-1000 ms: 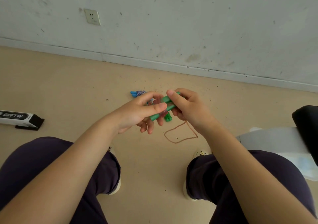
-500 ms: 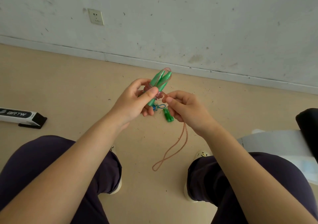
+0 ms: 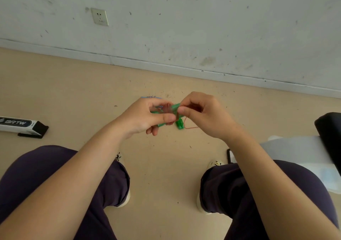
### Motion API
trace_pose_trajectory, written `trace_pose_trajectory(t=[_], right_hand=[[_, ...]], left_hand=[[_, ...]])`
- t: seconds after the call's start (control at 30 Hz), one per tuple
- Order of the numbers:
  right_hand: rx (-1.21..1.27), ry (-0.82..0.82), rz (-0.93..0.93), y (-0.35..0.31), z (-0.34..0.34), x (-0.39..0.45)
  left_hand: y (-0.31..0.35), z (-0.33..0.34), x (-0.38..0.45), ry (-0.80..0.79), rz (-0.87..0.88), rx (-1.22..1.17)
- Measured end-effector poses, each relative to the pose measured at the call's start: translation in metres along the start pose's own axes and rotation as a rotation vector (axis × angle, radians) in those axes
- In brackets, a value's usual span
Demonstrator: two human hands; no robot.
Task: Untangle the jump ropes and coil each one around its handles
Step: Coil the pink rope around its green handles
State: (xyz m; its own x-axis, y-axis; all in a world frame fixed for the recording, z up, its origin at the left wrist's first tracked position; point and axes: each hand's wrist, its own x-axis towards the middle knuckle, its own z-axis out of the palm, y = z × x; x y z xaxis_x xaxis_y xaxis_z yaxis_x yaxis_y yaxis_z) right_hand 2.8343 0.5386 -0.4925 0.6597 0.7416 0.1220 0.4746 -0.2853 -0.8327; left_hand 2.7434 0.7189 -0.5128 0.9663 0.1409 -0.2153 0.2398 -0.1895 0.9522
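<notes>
Half a second back the green plastic jump-rope handles (image 3: 175, 108) stood tilted up above the left hand with a long loop of thin reddish-brown rope (image 3: 191, 127) hanging toward the floor; now the bundle lies level between both hands and only a short curve of rope shows below the right hand. From the head camera, the left hand (image 3: 145, 116) grips the handle bundle from its left side, thumb laid flat along the near face and fingers curled round the far side, the lower fingers bent beneath. Wraps of the rope show faintly around the middle of the handles, blurred. The right hand (image 3: 203, 114) meets the bundle at its right end, thumb and forefinger closed in a narrow pinch on the rope right at the handles, the other fingers curled into the palm. A second pair of green handles (image 3: 180, 124) lies on the beige floor (image 3: 73, 96) just below the hands, and a sliver of a blue handle (image 3: 151, 97) peeks out beyond the left knuckles. Well apart on the left lies a white and black box (image 3: 22, 125); a wall socket (image 3: 100, 17) sits on the grey wall
</notes>
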Motion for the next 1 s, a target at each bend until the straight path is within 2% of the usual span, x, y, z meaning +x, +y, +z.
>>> trace_pose_trajectory(t=[0.1, 0.2, 0.43, 0.6, 0.77, 1.0], right_hand=[[-0.107, 0.015, -0.049, 0.004, 0.005, -0.002], [-0.108, 0.043, -0.081, 0.007, 0.007, 0.0], [0.068, 0.1, 0.064, 0.009, 0.011, 0.004], [0.144, 0.077, 0.111, 0.008, 0.019, 0.005], [0.305, 0.11, 0.186, 0.012, 0.014, 0.005], [0.353, 0.067, 0.213, 0.014, 0.014, 0.005]], left_hand=[[0.003, 0.0, -0.001, -0.132, -0.031, 0.089], [0.002, 0.001, -0.003, -0.18, -0.029, 0.128], [0.001, 0.01, -0.003, -0.164, -0.03, -0.023], [-0.003, 0.01, -0.002, -0.036, -0.006, -0.043], [-0.003, 0.013, -0.001, -0.037, 0.063, -0.029], [-0.002, 0.01, -0.002, -0.006, 0.176, -0.059]])
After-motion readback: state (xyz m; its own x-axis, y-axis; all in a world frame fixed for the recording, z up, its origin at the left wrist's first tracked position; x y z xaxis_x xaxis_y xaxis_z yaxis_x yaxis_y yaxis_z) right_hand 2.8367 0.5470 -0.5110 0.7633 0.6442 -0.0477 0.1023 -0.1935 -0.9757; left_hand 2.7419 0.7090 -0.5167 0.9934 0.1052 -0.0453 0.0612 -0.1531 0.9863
